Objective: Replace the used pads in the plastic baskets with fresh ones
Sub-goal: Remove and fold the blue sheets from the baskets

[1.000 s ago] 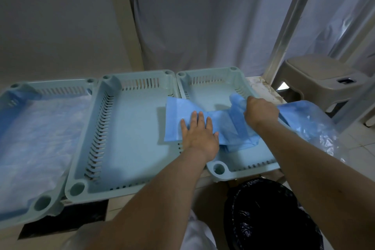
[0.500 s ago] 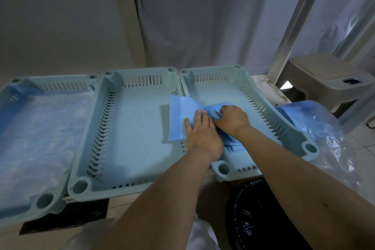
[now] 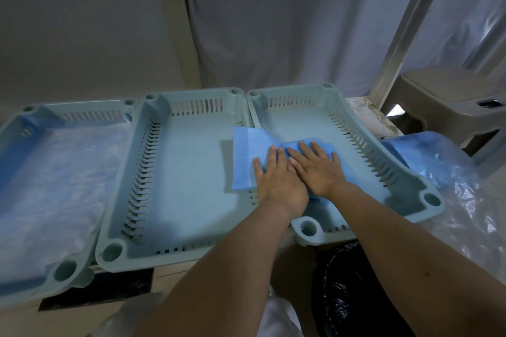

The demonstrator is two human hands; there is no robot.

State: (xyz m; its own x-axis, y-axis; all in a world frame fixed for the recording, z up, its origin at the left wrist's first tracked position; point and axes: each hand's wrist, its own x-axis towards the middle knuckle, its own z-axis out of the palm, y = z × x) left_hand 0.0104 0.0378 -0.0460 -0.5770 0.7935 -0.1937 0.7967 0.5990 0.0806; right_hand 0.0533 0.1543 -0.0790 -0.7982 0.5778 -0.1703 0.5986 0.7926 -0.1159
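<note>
At the left edge of the counter, the left basket already holds a pad. The middle basket is bare. Your left hand lies flat, fingers straight, on the folded blue pad straddling the rims of the middle and right basket. Your right hand, clenched around bunched pad a second ago, now presses flat too. The pad is down but folded; next, spread it. The pack of fresh pads waits rightmost.

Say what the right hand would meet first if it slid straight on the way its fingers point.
The right hand lies flat on the blue pad, fingers pointing away. Past the pad's edge it would likely cross the right basket's bare floor to its slotted far wall.
</note>
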